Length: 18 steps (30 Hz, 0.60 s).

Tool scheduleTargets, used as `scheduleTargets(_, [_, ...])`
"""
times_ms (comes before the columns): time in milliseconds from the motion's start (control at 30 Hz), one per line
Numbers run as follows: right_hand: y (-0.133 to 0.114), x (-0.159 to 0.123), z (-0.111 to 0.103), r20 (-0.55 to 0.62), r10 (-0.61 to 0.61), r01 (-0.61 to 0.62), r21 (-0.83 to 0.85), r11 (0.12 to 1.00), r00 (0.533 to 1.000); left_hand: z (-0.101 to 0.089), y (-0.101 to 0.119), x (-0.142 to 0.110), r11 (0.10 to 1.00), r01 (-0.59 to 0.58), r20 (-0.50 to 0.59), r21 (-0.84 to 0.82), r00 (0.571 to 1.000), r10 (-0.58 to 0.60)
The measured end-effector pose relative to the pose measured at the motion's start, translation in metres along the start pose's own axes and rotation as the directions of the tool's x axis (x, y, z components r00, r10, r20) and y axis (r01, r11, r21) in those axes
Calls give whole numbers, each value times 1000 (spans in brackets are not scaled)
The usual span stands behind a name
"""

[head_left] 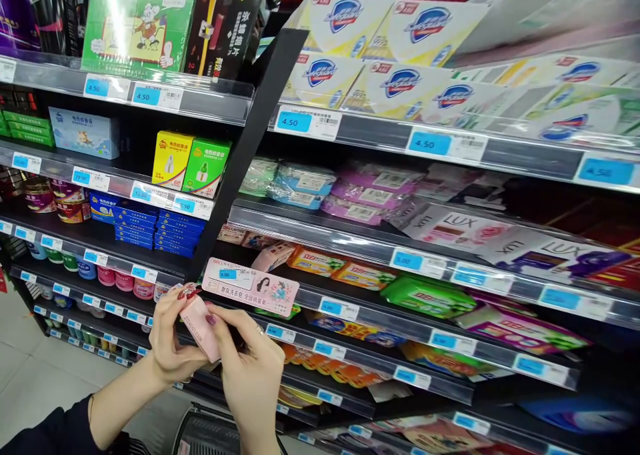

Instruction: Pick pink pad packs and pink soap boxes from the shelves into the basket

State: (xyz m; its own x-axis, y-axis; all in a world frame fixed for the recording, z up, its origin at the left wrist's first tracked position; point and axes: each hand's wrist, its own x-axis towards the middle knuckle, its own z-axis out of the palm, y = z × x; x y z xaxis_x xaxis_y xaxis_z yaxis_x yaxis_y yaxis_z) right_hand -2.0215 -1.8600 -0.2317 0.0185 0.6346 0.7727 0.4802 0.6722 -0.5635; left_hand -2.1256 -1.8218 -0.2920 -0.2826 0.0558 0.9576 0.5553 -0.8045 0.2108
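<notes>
A small pink box (200,327), likely packaged soap, is tilted between my two hands in front of the shelf. My left hand (170,338) is closed around its left side, with fingertips over the top end. On its right side, my right hand (253,351) grips with the thumb pressed on the face. Printed characters run along the box, too small to read. Just behind my hands, a pink shelf sign (253,293) with a blue price label sticks out from the shelf edge. A similar pink pack (271,257) leans on the shelf behind that sign.
Orange soap packs (316,261) and a green pack (427,296) lie on the same shelf. Safeguard boxes (345,21) are stacked above. A black divider (250,141) separates the left shelves. Below my hands is a dark basket (210,435) near the tiled floor (30,355).
</notes>
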Motion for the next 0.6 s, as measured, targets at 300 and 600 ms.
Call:
scheduleTargets(300, [-2, 0, 5, -55, -44, 42, -40, 998, 998, -1, -4, 5, 995, -7, 20, -95, 1000, 9])
scheduleTargets(600, [3, -21, 12, -371, -183, 115, -198, 973, 911, -7, -32, 49, 805, 191, 492, -562, 860, 139])
